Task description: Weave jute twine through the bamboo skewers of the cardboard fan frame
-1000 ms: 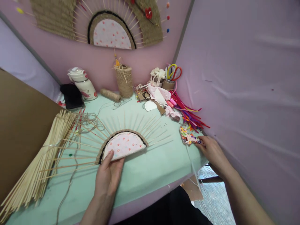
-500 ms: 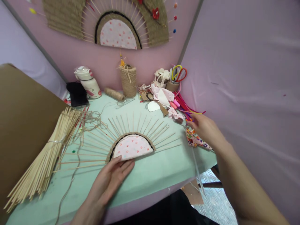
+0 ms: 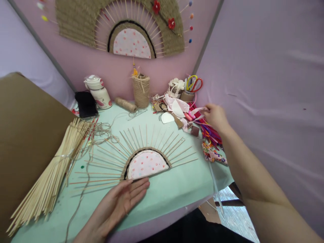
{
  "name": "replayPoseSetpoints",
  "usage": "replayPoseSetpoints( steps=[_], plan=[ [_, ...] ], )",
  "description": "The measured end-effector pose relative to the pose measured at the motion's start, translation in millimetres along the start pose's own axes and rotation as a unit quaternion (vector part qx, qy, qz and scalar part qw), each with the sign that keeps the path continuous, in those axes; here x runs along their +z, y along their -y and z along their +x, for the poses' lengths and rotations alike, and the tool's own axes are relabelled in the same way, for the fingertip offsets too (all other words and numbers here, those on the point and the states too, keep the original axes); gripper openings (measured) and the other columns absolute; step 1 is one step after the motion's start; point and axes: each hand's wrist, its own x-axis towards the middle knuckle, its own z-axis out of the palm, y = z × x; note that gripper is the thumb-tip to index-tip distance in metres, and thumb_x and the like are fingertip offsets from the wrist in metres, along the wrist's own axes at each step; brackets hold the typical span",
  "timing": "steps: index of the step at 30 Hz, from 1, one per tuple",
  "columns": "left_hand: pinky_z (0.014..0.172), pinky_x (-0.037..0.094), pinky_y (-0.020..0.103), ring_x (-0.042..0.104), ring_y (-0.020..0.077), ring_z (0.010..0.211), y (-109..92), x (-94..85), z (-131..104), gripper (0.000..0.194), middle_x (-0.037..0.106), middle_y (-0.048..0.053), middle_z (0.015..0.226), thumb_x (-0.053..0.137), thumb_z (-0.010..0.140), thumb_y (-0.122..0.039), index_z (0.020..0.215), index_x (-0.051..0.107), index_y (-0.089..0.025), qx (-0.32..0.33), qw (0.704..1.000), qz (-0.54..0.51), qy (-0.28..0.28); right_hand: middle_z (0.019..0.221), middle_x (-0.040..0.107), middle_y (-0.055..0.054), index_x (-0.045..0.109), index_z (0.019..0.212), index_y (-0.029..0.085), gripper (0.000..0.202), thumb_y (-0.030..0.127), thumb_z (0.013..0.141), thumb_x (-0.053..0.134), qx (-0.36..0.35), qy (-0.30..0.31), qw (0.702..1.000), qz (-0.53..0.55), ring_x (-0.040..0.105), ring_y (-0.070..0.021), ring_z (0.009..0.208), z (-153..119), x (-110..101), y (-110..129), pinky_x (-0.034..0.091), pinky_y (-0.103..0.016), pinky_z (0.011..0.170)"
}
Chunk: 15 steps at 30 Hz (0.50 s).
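A half-round fan frame [image 3: 147, 163], covered in white cloth with red spots and spread with thin sticks, lies on the green tabletop [image 3: 162, 195]. At its lower edge my left hand [image 3: 124, 200] rests palm up, fingers stretched out and holding nothing; the thumb is by the frame's left corner. My right hand [image 3: 215, 116] is closed on a pale pink cloth strip [image 3: 198, 110] at the right of the pile. Below that hand lie red and purple pipe cleaners [image 3: 211, 133] and a floral cloth piece [image 3: 212, 155].
A tied bundle of sticks [image 3: 50, 175] lies at the left, beside a cardboard panel [image 3: 27, 125]. Along the back stand a white bottle [image 3: 100, 92], a twine spool [image 3: 141, 92] and a cup with scissors [image 3: 188, 94]. A finished fan [image 3: 172, 40] hangs on the wall.
My right hand has moved up and left and raised the pink strip from the pile. My left hand has slid slightly down, its fingers more spread along the frame's edge.
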Motion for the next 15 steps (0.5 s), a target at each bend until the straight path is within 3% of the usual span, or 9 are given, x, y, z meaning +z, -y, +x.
replayPoseSetpoints(
  steps=[3, 6, 9, 11, 13, 15],
  plan=[
    [0.102, 0.049, 0.041, 0.053, 0.0352, 0.124, -2.4, 0.0, -0.6, 0.046, 0.056, 0.032, 0.129, 0.05, 0.086, -0.006, 0.13, 0.047, 0.007, -0.01, 1.0, -0.017, -0.007, 0.068, 0.068, -0.006, 0.068, 0.093, 0.017, 0.024, 0.028, 0.079, 0.051, 0.025, -0.034, 0.986, 0.162, 0.062, -0.0187, 0.061, -23.2, -42.6, -9.1, 0.046, -0.027, 0.057],
    [0.103, 0.049, 0.038, 0.053, 0.0328, 0.124, -3.5, 2.7, -2.3, 0.057, 0.056, 0.03, 0.13, 0.051, 0.086, -0.005, 0.14, 0.036, 0.007, -0.023, 1.0, -0.02, 0.001, 0.066, 0.067, -0.003, 0.069, 0.092, 0.016, 0.028, 0.02, 0.072, 0.05, 0.054, -0.012, 0.975, 0.215, 0.062, -0.016, 0.06, -38.9, -58.3, -13.1, 0.047, -0.025, 0.058],
    [0.102, 0.05, 0.037, 0.055, 0.0325, 0.123, -2.9, 6.6, -6.3, 0.06, 0.056, 0.03, 0.13, 0.052, 0.087, -0.005, 0.142, 0.031, 0.008, -0.02, 1.0, -0.011, -0.007, 0.077, 0.071, -0.005, 0.07, 0.094, 0.014, 0.031, 0.018, 0.073, 0.048, 0.023, 0.055, 0.982, 0.181, 0.064, -0.0155, 0.067, -32.7, -36.0, -11.3, 0.047, -0.023, 0.061],
    [0.102, 0.051, 0.036, 0.055, 0.0328, 0.122, -2.3, 8.1, -9.3, 0.062, 0.057, 0.031, 0.129, 0.051, 0.086, -0.005, 0.142, 0.029, 0.009, -0.02, 1.0, -0.012, -0.014, 0.083, 0.072, -0.006, 0.07, 0.094, 0.014, 0.028, 0.021, 0.074, 0.052, -0.027, 0.139, 0.987, 0.077, 0.064, -0.0167, 0.072, -22.9, -6.9, -5.8, 0.045, -0.023, 0.062],
    [0.102, 0.05, 0.036, 0.055, 0.0327, 0.123, -2.2, 7.9, -11.5, 0.064, 0.057, 0.031, 0.129, 0.051, 0.086, -0.004, 0.144, 0.026, 0.008, -0.024, 0.999, -0.024, -0.009, 0.085, 0.072, -0.008, 0.07, 0.091, 0.014, 0.024, 0.022, 0.071, 0.06, -0.064, 0.224, 0.971, -0.051, 0.065, -0.0193, 0.076, -16.7, 23.3, 2.6, 0.043, -0.024, 0.062],
    [0.102, 0.05, 0.036, 0.055, 0.0319, 0.123, -2.4, 6.1, -12.5, 0.066, 0.057, 0.03, 0.129, 0.05, 0.086, -0.003, 0.145, 0.024, 0.007, -0.025, 0.999, -0.039, -0.004, 0.086, 0.072, -0.012, 0.07, 0.088, 0.013, 0.02, 0.019, 0.069, 0.064, -0.085, 0.256, 0.956, -0.119, 0.065, -0.0215, 0.079, -17.1, 45.6, 11.2, 0.042, -0.025, 0.064]
  ],
)
